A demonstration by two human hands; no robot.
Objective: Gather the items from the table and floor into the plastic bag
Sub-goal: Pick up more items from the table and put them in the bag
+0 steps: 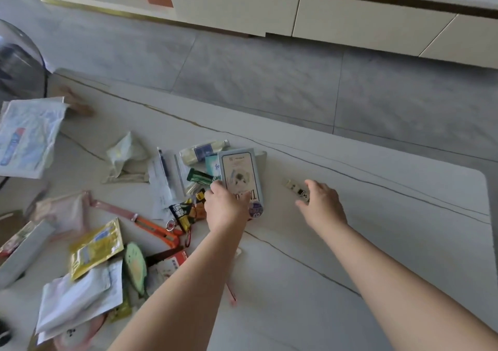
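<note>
Both forearms reach forward, left hand (226, 205) gripping box (240, 174).

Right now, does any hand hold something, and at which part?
The left hand grips the pale blue box at its near lower-left corner. The right hand reaches over a small white item but holds nothing yet.

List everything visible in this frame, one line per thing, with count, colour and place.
table: one, white, veined, foreground
blue-grey box: one, table centre, under left hand
small tag: one, pale, beside right hand
yellow sachet: one, table left
orange strap: one, left of centre
pen packet: one, clear, left of box
crumpled tissue: one, white, upper left
white pouch: one, lower left
cabinet: one, cream, background
left hand: on box
right hand: open, reaching tag
</note>
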